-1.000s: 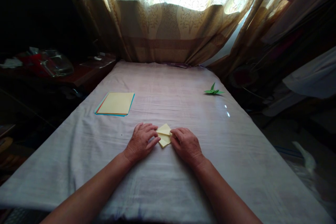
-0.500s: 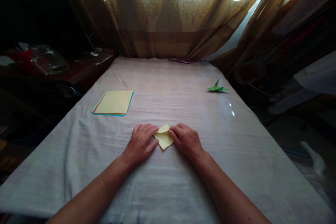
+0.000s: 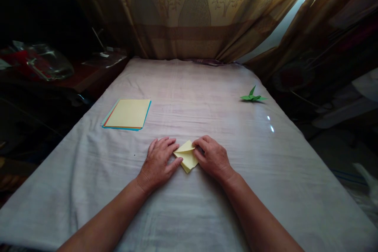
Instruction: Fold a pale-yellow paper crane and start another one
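Observation:
A small pale-yellow folded paper (image 3: 189,160) lies on the cloth between my hands, shaped like a diamond with a raised flap across its upper part. My left hand (image 3: 161,161) rests beside its left corner, fingers stretched out, with the thumb pressing on the lower left edge. At the right corner, the thumb and fingers of my right hand (image 3: 212,158) pinch the flap's edge. My right fingertips cover that corner.
A stack of square coloured paper (image 3: 128,113), yellow on top, lies to the left. Toward the far right edge sits a green origami crane (image 3: 253,97). A patterned curtain (image 3: 195,15) hangs behind the cloth-covered table (image 3: 189,78). Dark furniture holds a clear bag (image 3: 51,63) at left.
The view has tilted down and turned slightly left. The paper's raised flap looks flatter, and my left thumb reaches further over the lower left edge.

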`<state>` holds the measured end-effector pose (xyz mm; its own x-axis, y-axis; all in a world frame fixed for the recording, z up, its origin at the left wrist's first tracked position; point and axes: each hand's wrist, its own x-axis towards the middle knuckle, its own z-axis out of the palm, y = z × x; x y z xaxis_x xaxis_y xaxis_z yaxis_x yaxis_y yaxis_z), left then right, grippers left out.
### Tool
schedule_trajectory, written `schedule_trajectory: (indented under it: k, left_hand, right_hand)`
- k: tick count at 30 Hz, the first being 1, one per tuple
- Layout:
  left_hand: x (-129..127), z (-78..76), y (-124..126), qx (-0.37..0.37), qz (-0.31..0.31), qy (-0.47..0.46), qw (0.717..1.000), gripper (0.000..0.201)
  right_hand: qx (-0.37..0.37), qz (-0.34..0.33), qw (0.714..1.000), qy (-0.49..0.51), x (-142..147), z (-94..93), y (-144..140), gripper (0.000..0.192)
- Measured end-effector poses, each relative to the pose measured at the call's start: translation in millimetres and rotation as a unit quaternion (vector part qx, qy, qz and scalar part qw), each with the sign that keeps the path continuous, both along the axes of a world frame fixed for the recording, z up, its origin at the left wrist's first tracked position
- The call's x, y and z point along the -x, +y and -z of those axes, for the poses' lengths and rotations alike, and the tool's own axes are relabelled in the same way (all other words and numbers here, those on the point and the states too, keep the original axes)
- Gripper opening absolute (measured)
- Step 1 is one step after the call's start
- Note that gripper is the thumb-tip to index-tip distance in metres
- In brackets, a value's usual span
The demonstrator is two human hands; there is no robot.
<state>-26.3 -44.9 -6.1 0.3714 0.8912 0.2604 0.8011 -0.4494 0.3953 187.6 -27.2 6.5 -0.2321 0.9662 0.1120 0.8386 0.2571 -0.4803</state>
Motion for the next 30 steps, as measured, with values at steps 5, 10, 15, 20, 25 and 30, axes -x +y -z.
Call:
schedule_trajectory:
  k: [5, 10, 15, 20, 25, 30]
  left_hand:
    - [0, -1.1, 2, -0.004, -0.002, -0.014, 1.0, 0.027]
    - [-1, -1.7, 2, -0.004, -0.016, -0.021, 1.0, 0.024]
    - [-2, -2.7, 1, 0.001, -0.021, -0.017, 1.0, 0.022]
    - [-3, -1.9, 0, 0.007, -0.021, -0.013, 1.0, 0.023]
    - [-4, -1.4, 1, 0.022, -0.026, -0.008, 0.999, 0.02]
    - [-5, -2.2, 1, 0.041, 0.007, -0.038, 0.998, 0.023]
  right_hand:
    - [-0.001, -0.031, 0.99, 0.139, -9, 5.6, 2, 0.033]
    - [-0.003, 0.002, 0.988, 0.155, -10, 5.7, 4, 0.023]
    - [0.021, -0.009, 0.997, 0.079, -4, -0.5, 0, 0.027]
    - [0.031, -0.011, 0.999, 0.002, 4, -8.0, -4, 0.036]
    - [0.043, -0.007, 0.999, -0.021, 6, -11.3, -3, 0.028]
    - [0.048, -0.008, 0.999, 0.021, 2, -9.2, -3, 0.029]
